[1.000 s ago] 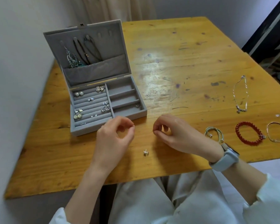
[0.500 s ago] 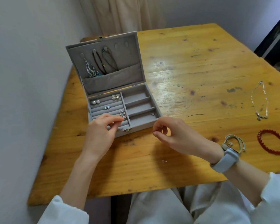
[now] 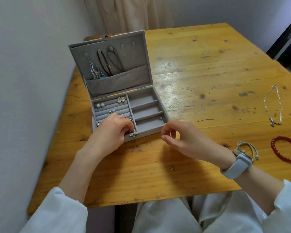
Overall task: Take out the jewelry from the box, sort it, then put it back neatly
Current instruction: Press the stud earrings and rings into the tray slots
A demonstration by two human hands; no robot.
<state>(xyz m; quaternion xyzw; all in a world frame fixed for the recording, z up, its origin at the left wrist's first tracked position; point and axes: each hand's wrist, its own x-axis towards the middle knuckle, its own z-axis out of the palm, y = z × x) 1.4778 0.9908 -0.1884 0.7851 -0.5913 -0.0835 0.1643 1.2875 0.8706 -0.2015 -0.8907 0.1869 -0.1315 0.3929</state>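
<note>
Earrings mostly back in the box; left hand pinches one into the front slot, right hand pinches another. Bracelets still wait on the table.

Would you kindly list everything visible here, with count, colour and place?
jewelry box: one, grey, open, table's left
earrings: several pairs, silver and pearl, left slotted rows
necklaces: three, dark and silver, hung in lid
small stud: one, silver, right front compartment
earring pin: one, silver, table front
chain bracelet: one, silver, table right
bead bracelet: one, red, right edge
cord bracelet: one, green, beside watch
watch: one, pale blue, right wrist
left hand: fingers curled over front row
right hand: pinching a thin pin
</note>
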